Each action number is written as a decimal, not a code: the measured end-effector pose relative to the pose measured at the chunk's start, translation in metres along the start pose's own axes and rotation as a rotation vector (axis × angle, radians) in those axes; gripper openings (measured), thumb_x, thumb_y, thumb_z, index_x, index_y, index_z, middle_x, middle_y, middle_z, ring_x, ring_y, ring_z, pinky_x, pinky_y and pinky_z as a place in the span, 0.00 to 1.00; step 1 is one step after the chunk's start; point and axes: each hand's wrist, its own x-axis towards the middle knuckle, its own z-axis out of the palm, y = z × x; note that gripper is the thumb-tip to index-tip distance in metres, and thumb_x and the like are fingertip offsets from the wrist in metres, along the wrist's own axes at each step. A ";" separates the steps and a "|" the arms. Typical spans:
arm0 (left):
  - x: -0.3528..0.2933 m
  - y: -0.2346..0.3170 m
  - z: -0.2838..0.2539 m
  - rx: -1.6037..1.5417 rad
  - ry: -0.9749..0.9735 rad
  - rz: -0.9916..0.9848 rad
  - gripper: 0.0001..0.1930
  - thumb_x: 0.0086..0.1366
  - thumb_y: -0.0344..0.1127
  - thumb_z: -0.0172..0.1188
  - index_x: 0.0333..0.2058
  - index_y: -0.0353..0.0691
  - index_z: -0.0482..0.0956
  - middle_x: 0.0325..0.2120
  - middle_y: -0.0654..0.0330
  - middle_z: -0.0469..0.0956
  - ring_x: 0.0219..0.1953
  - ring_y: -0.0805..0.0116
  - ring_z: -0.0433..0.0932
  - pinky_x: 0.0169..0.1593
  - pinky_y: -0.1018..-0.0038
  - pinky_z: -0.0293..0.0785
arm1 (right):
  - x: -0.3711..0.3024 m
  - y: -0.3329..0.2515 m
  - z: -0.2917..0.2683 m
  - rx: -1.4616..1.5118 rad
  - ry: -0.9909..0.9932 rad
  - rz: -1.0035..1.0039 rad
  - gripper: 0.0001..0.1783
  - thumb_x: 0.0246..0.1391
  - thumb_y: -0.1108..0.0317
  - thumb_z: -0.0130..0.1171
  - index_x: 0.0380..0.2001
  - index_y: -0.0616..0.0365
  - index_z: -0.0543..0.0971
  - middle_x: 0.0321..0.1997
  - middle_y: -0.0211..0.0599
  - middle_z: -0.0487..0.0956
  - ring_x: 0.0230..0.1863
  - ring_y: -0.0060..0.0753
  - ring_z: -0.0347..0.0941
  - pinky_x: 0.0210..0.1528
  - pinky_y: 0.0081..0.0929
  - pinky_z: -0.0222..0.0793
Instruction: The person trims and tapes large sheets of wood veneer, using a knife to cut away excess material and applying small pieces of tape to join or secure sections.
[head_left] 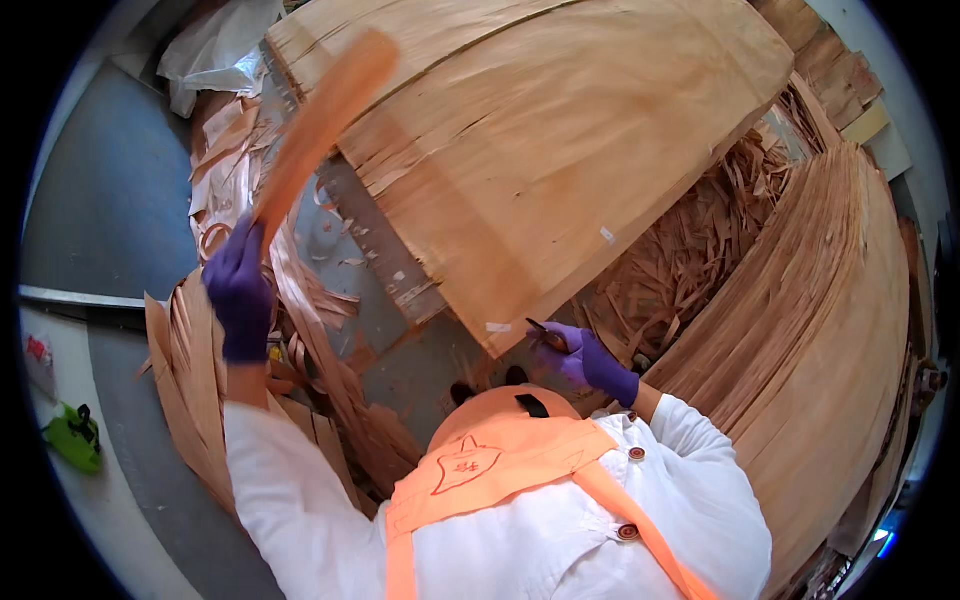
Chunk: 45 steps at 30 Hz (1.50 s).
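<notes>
My left hand [240, 290], in a purple glove, is raised at the left and closed round the lower end of a long wood veneer strip [325, 120]. The strip slants up and to the right, slightly blurred, its far end over the edge of a veneer stack. In a purple glove too, my right hand [600, 368] is closed round a small dark knife [547, 335]. Its short blade points left, by the near corner of the large pale veneer sheet [560, 150] on top of the stack. Two small white tape pieces [498, 327] stick to this sheet.
To the right stands a tall veneer stack [800, 300]. Shredded scraps [690, 240] fill the gap between the stacks. More loose strips [195, 350] heap at the left, beside a blue-grey panel [110, 190]. A plastic sheet [215, 55] lies at the upper left, a green bag [73, 438] at the far left.
</notes>
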 end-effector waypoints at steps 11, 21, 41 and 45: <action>0.079 0.172 0.200 -0.163 -0.004 0.198 0.16 0.56 0.33 0.55 0.45 0.41 0.74 0.26 0.60 0.74 0.32 0.63 0.75 0.37 0.68 0.71 | -0.047 0.011 -0.110 0.178 0.379 0.230 0.16 0.57 0.73 0.53 0.50 0.63 0.72 0.37 0.25 0.77 0.35 0.13 0.69 0.38 0.14 0.66; 0.054 0.205 0.100 -0.470 -0.270 -0.191 0.13 0.53 0.27 0.54 0.39 0.35 0.77 0.50 0.49 0.71 0.55 0.48 0.67 0.58 0.54 0.60 | 0.074 -0.033 -0.199 0.128 -0.010 -0.057 0.15 0.54 0.77 0.56 0.46 0.64 0.75 0.40 0.29 0.79 0.42 0.18 0.73 0.42 0.19 0.70; -0.038 0.257 0.109 -0.456 0.054 -0.987 0.23 0.67 0.35 0.44 0.58 0.31 0.61 0.57 0.43 0.61 0.60 0.47 0.61 0.61 0.59 0.55 | 0.339 -0.165 -0.157 -1.073 -0.099 -0.919 0.19 0.50 0.61 0.59 0.45 0.52 0.71 0.41 0.37 0.76 0.44 0.44 0.73 0.40 0.39 0.71; -0.023 0.244 0.102 -0.272 -0.119 -0.847 0.23 0.63 0.35 0.48 0.56 0.32 0.64 0.57 0.45 0.62 0.59 0.46 0.61 0.60 0.56 0.56 | 0.372 -0.155 -0.132 -1.276 -0.139 -0.750 0.15 0.49 0.60 0.58 0.41 0.51 0.73 0.38 0.36 0.76 0.46 0.41 0.71 0.42 0.40 0.70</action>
